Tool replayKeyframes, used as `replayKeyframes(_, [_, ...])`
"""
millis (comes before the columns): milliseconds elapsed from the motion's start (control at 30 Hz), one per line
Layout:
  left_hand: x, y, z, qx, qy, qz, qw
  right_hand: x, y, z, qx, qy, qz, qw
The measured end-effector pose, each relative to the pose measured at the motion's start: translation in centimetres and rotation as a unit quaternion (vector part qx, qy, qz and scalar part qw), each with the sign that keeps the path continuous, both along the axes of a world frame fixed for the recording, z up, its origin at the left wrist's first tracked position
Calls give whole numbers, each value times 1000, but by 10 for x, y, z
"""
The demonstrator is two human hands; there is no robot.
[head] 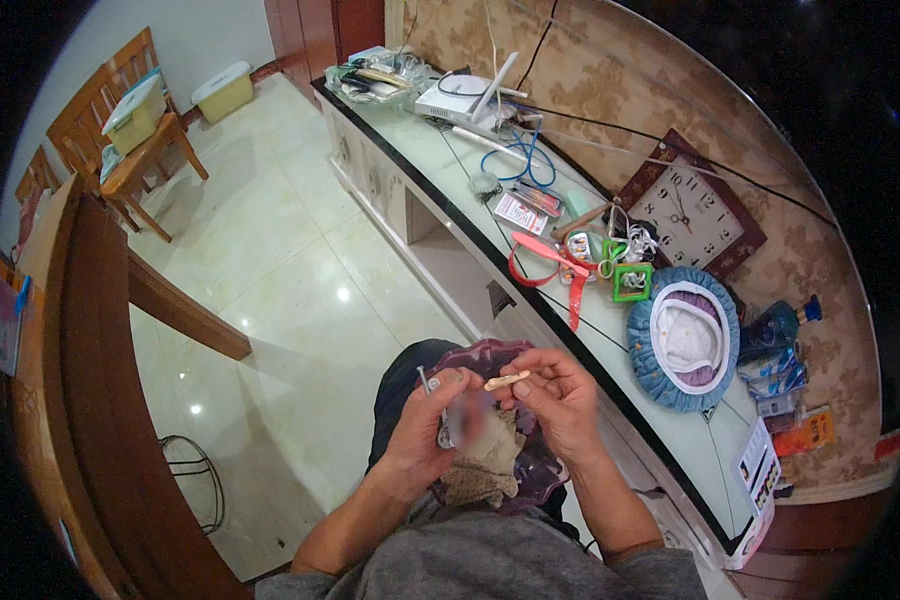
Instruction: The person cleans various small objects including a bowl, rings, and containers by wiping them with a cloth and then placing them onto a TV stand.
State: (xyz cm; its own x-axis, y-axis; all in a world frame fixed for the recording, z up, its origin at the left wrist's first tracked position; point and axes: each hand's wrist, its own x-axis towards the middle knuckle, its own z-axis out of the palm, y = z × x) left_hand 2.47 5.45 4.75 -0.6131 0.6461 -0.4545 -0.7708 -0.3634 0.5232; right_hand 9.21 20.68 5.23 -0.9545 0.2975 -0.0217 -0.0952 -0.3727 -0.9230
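Observation:
My left hand (420,424) is closed around a metal tool (423,379) whose thin shaft sticks up past the thumb; a blurred patch beside the palm hides the rest. Between the fingertips of my right hand (559,401) is a small, pale, elongated piece (508,380), its material unclear. Both hands are close together over a purple plastic basin (544,480) on my lap. A beige speckled cloth (480,472) lies in the basin, under the hands.
A glass-topped cabinet (450,172) runs along my right, bearing a white router (457,97), a pink-handled item (544,251), a green square frame (632,282) and a blue elastic-edged cap (637,367). A square clock (686,210) leans on the wall. Wooden furniture (90,375) stands left.

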Motion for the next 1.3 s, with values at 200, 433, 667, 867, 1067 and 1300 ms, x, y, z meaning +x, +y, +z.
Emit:
replayKeyframes(200, [-1, -10, 7, -14, 44, -74, 996, 4, 2, 2, 232, 49, -16, 971])
replayKeyframes(433, [8, -15, 31, -84, 156, -72, 982, 10, -7, 20, 156, 93, -15, 983])
replayKeyframes(667, [17, -16, 54, -173, 300, -42, 937, 19, 1, 20, 18, 102, 96, 990])
replayKeyframes(867, [24, -15, 50, -207, 441, 22, 873, 16, -7, 31, -22, 63, 51, 996])
replayKeyframes(1067, [23, -13, 48, -182, 381, 24, 906, 15, -6, 25, -23, 42, 12, 999])
replayKeyframes(1300, [12, -17, 33, -130, 243, -74, 958, 8, -10, 26, -27, 8, -26, 999])
